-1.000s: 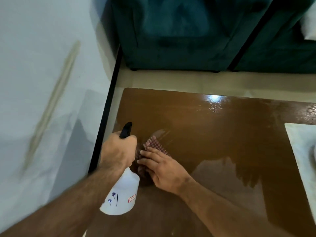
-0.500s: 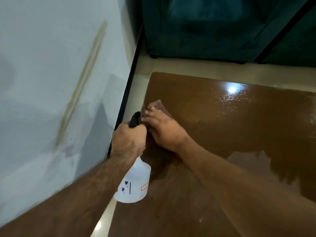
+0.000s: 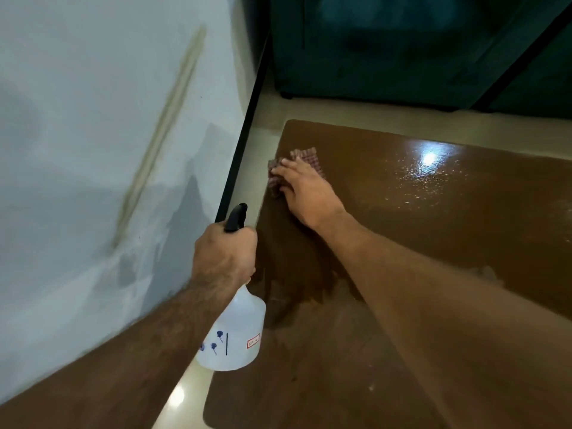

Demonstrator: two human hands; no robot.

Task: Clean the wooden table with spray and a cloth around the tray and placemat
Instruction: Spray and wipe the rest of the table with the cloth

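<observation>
Meanwhile, at table's [image 3: 418, 243] far left corner:
Right hand [image 3: 305, 188]: fingers straight and together, pressing checked cloth [image 3: 305, 154] flat.
Left hand [image 3: 224, 255]: fingers clamped around spray bottle [image 3: 235, 335], beside table's left edge.

A right hand [image 3: 305, 188] presses a cloth [image 3: 297, 164] onto the table [image 3: 433, 227] near its far left corner; a left hand [image 3: 224, 255] holds a spray bottle [image 3: 232, 335] over the table's left edge, beside the wall [image 3: 93, 134]. A sofa [image 3: 402, 48] stands beyond the far edge.
</observation>
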